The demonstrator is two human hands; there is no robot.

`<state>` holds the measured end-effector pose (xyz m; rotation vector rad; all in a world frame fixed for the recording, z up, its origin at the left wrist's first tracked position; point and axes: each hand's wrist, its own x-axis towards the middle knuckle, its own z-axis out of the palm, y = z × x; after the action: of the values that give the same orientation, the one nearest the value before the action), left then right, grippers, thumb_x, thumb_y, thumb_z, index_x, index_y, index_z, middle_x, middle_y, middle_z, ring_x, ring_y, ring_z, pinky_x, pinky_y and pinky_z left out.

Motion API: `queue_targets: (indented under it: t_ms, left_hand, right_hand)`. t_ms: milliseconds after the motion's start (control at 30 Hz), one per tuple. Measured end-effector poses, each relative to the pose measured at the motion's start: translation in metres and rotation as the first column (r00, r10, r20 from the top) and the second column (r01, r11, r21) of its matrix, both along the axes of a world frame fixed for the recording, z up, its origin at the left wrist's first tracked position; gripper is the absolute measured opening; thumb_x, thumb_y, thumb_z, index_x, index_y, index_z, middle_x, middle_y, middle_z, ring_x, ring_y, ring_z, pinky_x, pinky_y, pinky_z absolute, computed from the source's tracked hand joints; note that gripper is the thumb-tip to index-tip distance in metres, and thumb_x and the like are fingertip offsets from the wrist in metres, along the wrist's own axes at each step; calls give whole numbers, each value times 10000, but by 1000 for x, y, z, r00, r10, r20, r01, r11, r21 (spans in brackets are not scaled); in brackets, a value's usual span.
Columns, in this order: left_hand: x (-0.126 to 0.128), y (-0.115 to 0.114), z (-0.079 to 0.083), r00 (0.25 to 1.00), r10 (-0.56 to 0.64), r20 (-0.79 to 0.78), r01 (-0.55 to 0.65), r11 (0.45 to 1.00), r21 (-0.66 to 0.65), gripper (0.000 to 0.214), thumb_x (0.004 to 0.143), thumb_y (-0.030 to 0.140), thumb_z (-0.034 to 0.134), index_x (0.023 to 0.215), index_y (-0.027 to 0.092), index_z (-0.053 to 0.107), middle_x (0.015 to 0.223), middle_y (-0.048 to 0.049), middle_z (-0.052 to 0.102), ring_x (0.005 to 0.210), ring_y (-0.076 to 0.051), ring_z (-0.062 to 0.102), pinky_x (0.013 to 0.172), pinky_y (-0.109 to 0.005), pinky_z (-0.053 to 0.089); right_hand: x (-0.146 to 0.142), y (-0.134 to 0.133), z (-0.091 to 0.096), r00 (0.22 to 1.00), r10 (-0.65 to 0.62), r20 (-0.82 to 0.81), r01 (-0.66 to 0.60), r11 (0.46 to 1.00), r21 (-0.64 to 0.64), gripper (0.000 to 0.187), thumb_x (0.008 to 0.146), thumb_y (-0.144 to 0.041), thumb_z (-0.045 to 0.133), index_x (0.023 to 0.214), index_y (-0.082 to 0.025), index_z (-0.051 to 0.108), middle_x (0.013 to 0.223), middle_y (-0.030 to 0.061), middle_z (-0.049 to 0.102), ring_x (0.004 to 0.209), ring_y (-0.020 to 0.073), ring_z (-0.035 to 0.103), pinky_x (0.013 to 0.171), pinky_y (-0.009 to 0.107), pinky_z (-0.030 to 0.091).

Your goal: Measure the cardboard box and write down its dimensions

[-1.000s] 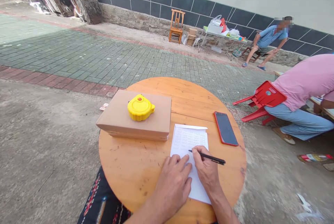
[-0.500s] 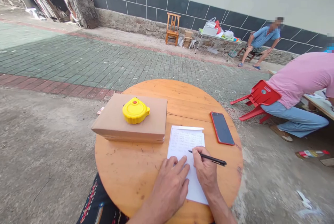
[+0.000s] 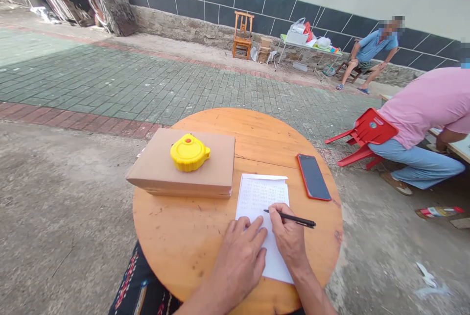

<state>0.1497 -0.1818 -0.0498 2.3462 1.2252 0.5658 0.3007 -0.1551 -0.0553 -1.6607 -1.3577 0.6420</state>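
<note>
A white notepad lies on the round wooden table, with rows of small handwriting over its upper part. My right hand pinches a black pen, its tip at the lowest written row. Flat on the pad's left edge rests my left hand, fingers stretched out and holding nothing. Left of the pad sits a brown cardboard box with a yellow tape measure on top. A phone with a red case lies to the right of the pad.
At the right, a person in a pink shirt sits on a red plastic chair by another table. A bottle lies on the ground. Farther back are a wooden chair, a folding table with bags and a seated person in blue.
The view has shifted slightly. The pen in my right hand has moved a little along the written row, while my left hand stays on the notepad.
</note>
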Motion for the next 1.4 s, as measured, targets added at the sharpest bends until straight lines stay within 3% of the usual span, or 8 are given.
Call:
queue_targets:
  t_ms: [267,533,833,1100,1400]
  left_hand:
    - [-1,-1,2,1000,1,-4,-1,1000,-4,262,867,155,504,1110,238,559,1388,36,520,1021,-245,449,896,-456,432]
    - [-1,-1,3,1000,4,7,-4,1000,-20,266,872,148,505,1116,237,565,1378,35,532,1020,-239,444,902,-452,435]
    - [-1,-1,3,1000,16,9,-16,1000,3,273,858,147,523,1110,242,569,1372,33,539,1014,-236,452,895,-440,437]
    - [-1,-1,1,1000,17,19,-17,1000,-5,298,861,155,526,1142,246,563,1383,44,531,1012,-232,443,904,-439,433]
    - [-1,0,4,1000,15,10,-15,1000,-9,273,858,154,538,1113,246,574,1366,33,544,1007,-224,452,907,-429,437]
  right_hand:
    - [-1,0,2,1000,15,9,-15,1000,-8,260,892,-396,481,748,-203,580,619,-27,519,555,136,454,553,250,400]
    - [-1,-1,3,1000,-8,17,9,999,-39,263,889,-400,484,730,-207,567,549,-52,453,481,122,390,487,249,357]
    - [0,-1,-1,1000,6,18,-5,1000,-20,252,903,-381,482,739,-208,564,593,-40,491,534,129,435,538,250,381]
    - [1,-3,0,997,-81,3,81,997,0,260,894,-399,492,730,-210,566,534,-57,453,504,130,434,529,253,390]
    - [-2,-1,5,997,-57,51,56,998,17,253,885,-377,490,716,-209,577,500,-61,439,464,129,417,485,251,376]
